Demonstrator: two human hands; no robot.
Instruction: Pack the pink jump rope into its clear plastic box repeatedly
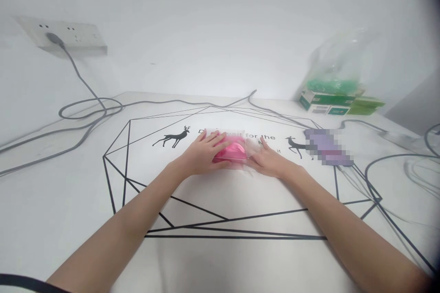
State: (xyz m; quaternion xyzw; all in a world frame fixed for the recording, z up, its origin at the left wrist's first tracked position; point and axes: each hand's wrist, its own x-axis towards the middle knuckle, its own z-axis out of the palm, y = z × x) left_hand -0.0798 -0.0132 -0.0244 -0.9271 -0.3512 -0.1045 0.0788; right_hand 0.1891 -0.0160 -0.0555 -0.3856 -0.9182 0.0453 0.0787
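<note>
A pink item in a clear plastic bag (236,150) lies flat near the middle of the white table. My left hand (208,152) rests on the bag's left part with its fingers spread over the pink contents. At the bag's right end, my right hand (267,160) touches the clear, unfilled plastic. Its thumb and index finger are apart, and its other fingers are hard to make out. What the pink item is, I cannot tell through the shiny plastic.
A blurred purple object (328,147) lies to the right, with cables around it. Green-and-white boxes (326,102) stand at the back right under a clear bag with green contents (333,83). A grey cable (80,75) runs from the wall socket (77,35) across the table (220,261).
</note>
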